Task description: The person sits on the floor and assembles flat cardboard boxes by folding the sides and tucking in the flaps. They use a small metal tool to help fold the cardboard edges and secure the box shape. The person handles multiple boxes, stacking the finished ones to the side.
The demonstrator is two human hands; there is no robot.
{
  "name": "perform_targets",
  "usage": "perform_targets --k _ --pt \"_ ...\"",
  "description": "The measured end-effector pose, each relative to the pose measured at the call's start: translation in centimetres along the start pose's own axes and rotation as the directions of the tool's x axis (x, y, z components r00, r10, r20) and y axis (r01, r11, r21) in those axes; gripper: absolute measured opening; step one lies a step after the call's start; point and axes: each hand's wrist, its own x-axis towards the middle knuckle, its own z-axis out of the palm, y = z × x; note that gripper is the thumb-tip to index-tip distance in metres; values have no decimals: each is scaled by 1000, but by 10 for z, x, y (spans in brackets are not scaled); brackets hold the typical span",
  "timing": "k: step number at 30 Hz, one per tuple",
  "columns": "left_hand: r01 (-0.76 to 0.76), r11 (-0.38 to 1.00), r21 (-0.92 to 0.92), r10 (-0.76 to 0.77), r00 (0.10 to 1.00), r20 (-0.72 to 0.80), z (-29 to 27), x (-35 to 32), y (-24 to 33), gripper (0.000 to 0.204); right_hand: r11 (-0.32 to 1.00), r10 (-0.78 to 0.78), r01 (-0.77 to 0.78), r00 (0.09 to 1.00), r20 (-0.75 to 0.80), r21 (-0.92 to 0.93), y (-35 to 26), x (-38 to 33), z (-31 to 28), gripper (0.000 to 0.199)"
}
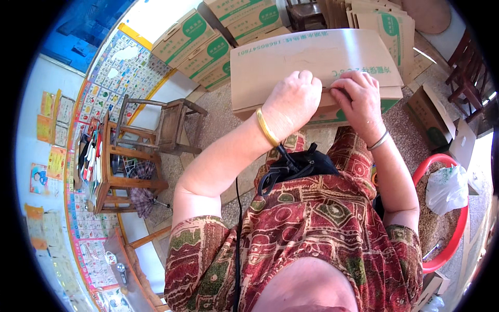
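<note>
A flat brown cardboard box point(312, 57) with green print lies across my lap, its top flap folded over. My left hand point(291, 101), with a gold bangle on the wrist, presses down on the flap's near edge, fingers curled. My right hand point(358, 99), wearing a thin silver bracelet, sits right beside it, fingers bent and pinching the same edge of the cardboard. The two hands nearly touch. Below them a black strap pouch point(296, 166) rests on my patterned red dress.
Several stacked cardboard boxes point(202, 44) stand at the back, more flat ones point(387, 23) at the upper right. Wooden stools point(156, 125) stand at the left by a postered wall. A red basin point(447, 218) with grain and a white bag sits at the right.
</note>
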Motion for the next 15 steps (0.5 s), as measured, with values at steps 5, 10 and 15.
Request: perform_targets --k 5,10,15 --pt "-156 986 -65 155 988 -10 1 4 -19 7 1000 25 -25 1000 1 15 5 2 4 6" --pt "-102 869 -485 48 991 -122 9 -4 -34 14 999 30 -30 1000 4 44 7 1 4 6" --pt "-50 898 -437 -50 976 -214 10 -18 -15 36 999 9 -9 1000 -3 48 7 -4 -1 7"
